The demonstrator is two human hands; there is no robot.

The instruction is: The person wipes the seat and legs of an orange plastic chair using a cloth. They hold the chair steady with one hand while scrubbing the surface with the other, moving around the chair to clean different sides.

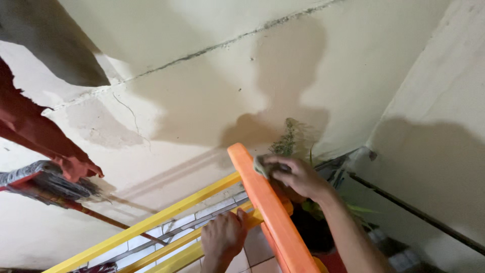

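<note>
My right hand (298, 177) presses a small grey-green cloth (261, 165) against the upper end of an orange plastic bar (273, 212). My left hand (224, 237) grips a yellow bar (166, 215) where it meets the orange one. Both bars belong to a slanted orange-and-yellow frame that rises from the lower middle of the view.
A cream wall (212, 96) with a crack and shadows fills the background. A red cloth (35, 131) and a mop with a red handle (45, 182) lean at the left. A potted green plant (293, 144) stands behind the frame. Tiled floor (252, 250) shows below.
</note>
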